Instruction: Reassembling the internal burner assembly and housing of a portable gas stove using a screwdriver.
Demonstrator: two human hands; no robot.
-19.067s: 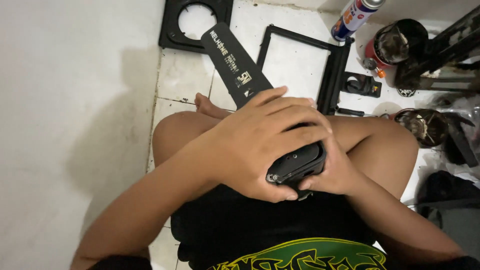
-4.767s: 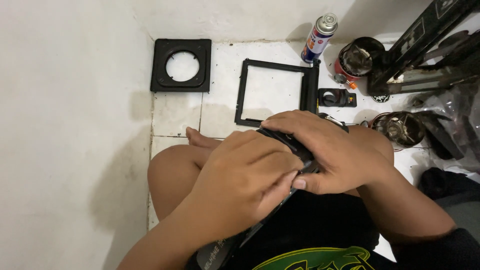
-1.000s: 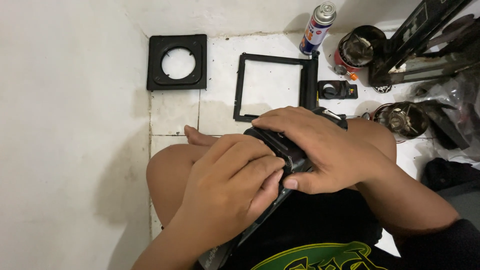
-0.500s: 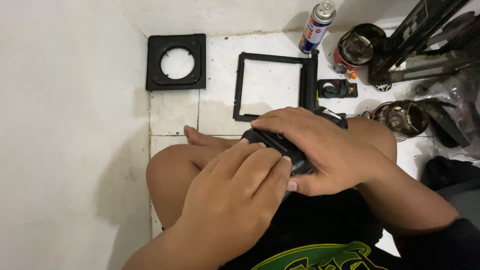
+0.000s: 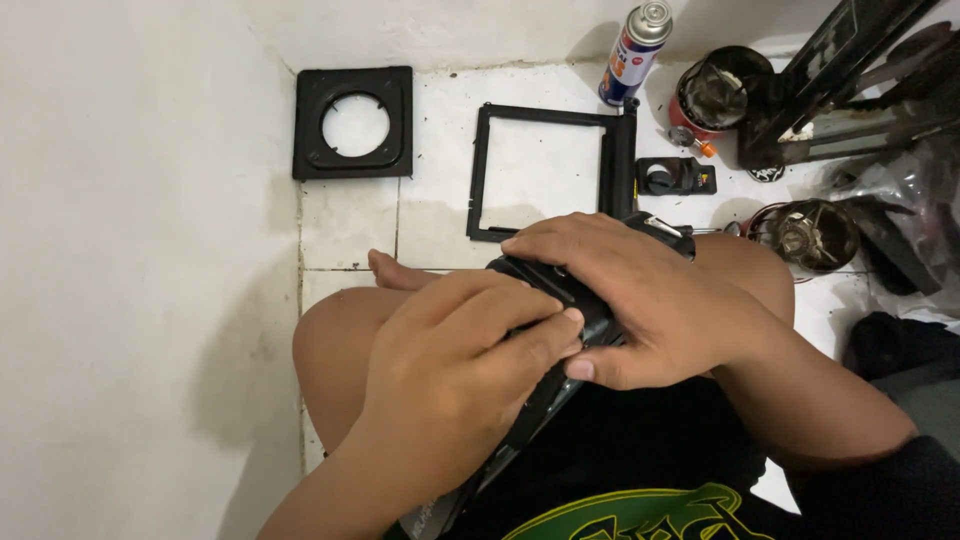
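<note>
I sit cross-legged on a white tiled floor with a long black metal panel (image 5: 560,300) lying across my lap. My left hand (image 5: 450,370) covers the panel's middle, fingers curled over its edge. My right hand (image 5: 650,300) presses down on the panel's upper end, thumb under my left fingertips. Most of the panel is hidden by both hands; its lower end (image 5: 440,510) sticks out near my left forearm.
On the tiles ahead lie a black square plate with a round hole (image 5: 352,122), an open black square frame (image 5: 550,170) and a small black knob part (image 5: 675,177). A spray can (image 5: 635,50), round burner parts (image 5: 720,95) and a black stove body (image 5: 850,70) crowd the right. A white wall stands at left.
Since a second ago my left hand has slid slightly up over the panel and closed tighter. Much earlier, the panel pointed away toward the floor; now it runs down across my lap.
</note>
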